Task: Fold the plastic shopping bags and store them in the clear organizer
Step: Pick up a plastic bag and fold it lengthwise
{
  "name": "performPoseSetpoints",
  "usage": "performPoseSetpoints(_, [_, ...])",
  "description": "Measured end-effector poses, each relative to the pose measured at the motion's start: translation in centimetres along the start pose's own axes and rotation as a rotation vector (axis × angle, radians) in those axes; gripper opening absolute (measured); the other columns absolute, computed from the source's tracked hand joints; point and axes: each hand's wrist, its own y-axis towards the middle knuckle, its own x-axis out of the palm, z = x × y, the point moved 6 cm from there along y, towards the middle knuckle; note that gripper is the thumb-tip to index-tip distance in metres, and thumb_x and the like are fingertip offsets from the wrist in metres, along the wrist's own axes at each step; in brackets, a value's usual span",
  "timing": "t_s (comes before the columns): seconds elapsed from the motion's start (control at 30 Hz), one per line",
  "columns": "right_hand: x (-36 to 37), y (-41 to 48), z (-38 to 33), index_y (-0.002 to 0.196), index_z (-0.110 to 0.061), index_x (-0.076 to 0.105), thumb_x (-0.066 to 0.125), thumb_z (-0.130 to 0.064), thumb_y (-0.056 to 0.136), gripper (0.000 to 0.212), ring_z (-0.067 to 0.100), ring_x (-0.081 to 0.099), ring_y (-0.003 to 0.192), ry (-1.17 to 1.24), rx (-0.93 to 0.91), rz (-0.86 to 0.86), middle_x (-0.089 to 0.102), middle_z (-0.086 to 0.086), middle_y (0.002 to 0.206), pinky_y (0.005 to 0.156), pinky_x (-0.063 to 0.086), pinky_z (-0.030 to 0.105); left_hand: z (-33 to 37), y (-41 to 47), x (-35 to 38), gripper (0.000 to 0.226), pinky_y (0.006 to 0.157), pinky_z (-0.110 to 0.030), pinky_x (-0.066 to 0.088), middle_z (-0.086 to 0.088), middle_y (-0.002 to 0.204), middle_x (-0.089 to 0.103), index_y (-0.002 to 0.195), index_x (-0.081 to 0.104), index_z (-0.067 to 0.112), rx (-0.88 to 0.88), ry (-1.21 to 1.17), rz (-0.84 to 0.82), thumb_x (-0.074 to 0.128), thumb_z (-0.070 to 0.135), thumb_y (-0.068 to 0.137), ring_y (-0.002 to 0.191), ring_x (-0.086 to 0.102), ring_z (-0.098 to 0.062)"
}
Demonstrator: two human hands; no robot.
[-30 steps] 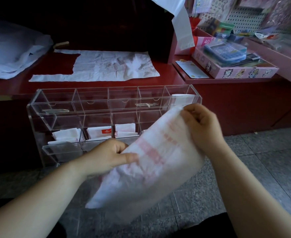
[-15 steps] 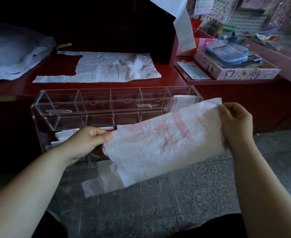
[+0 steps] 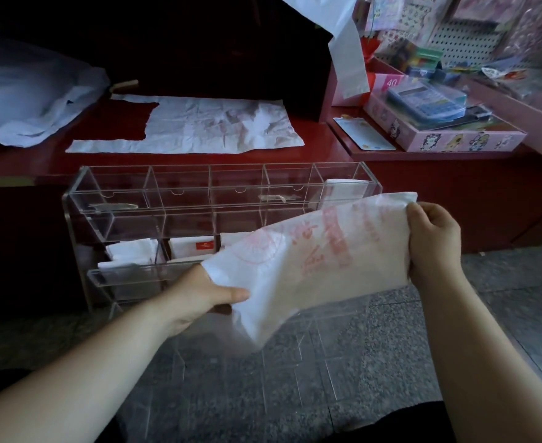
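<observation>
A white plastic bag with red print (image 3: 311,257) is stretched in the air between my hands, in front of the clear organizer (image 3: 180,203). My left hand (image 3: 199,292) grips its lower left end, thumb on top. My right hand (image 3: 432,244) pinches its upper right end. The organizer stands on the floor against the red counter; folded white bags (image 3: 132,254) sit in its lower compartments and one (image 3: 343,187) in the top right compartment. Another bag (image 3: 199,126) lies flat on the counter.
A heap of pale plastic bags (image 3: 30,100) lies on the counter's left. At the right, a lower red shelf holds a pink box (image 3: 448,139) with a calculator (image 3: 423,100) on it. A white bag (image 3: 346,43) hangs above. Grey tiled floor (image 3: 295,378) lies below my hands.
The bag has been pulled out lengthwise: my right hand moved right and up, my left hand dropped lower and now grips the bag's lower end.
</observation>
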Motion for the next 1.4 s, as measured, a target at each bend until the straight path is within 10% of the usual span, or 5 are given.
performPoseSetpoints(0.3, [-0.4, 0.2, 0.1, 0.082, -0.011, 0.057, 0.048, -0.014, 0.092, 0.014, 0.009, 0.044, 0.062, -0.053, 0.047, -0.07, 0.051, -0.003, 0.069, 0.057, 0.036, 0.025, 3.4, -0.4, -3.0, 0.021, 0.053, -0.005, 0.045, 0.02, 0.05, 0.063, 0.072, 0.063, 0.018, 0.197, 0.116, 0.296, 0.051, 0.018, 0.09, 0.056, 0.061, 0.003])
performPoseSetpoints(0.5, [0.1, -0.2, 0.1, 0.087, -0.008, 0.057, 0.047, -0.012, 0.093, 0.012, 0.01, 0.044, 0.06, -0.06, 0.045, -0.117, 0.051, -0.002, 0.069, 0.055, 0.038, 0.022, 1.0, 0.4, -4.1, 0.023, 0.101, -0.033, 0.037, -0.003, 0.097, 0.063, 0.089, 0.061, 0.013, -0.004, -0.088, 0.338, 0.047, 0.031, 0.093, 0.097, 0.057, -0.018])
performPoseSetpoints(0.73, [1.5, -1.1, 0.4, 0.071, -0.016, 0.055, 0.049, -0.012, 0.091, 0.022, 0.013, 0.044, 0.06, -0.084, 0.057, -0.128, 0.051, -0.001, 0.067, 0.057, 0.036, 0.026, -0.5, -0.4, -1.1, 0.02, 0.067, -0.017, 0.038, 0.008, 0.089, 0.06, 0.091, 0.059, 0.026, -0.079, 0.046, 0.09, 0.064, 0.042, 0.08, 0.077, 0.054, -0.004])
performPoseSetpoints(1.23, [0.9, -2.1, -2.0, 0.067, -0.017, 0.055, 0.05, -0.013, 0.092, 0.026, -0.003, 0.044, 0.037, 0.077, 0.076, -0.202, 0.054, -0.003, 0.054, 0.038, 0.037, 0.011, 0.1, -1.8, -4.4, 0.022, 0.051, -0.027, 0.044, -0.016, 0.063, 0.061, 0.076, 0.051, 0.018, 0.028, 0.386, 0.378, 0.056, 0.036, 0.089, 0.039, 0.055, -0.008])
performPoseSetpoints(1.4, [2.8, -3.9, -3.5, 0.064, -0.018, 0.057, 0.051, -0.013, 0.09, 0.027, 0.001, 0.046, 0.039, 0.084, 0.009, -0.336, 0.053, -0.011, 0.043, 0.04, 0.039, 0.014, 3.2, -3.2, -6.3, 0.041, 0.073, -0.034, 0.042, -0.002, 0.094, 0.054, 0.105, 0.045, 0.014, 0.192, 0.488, 0.611, 0.06, 0.044, 0.083, 0.085, 0.053, -0.022])
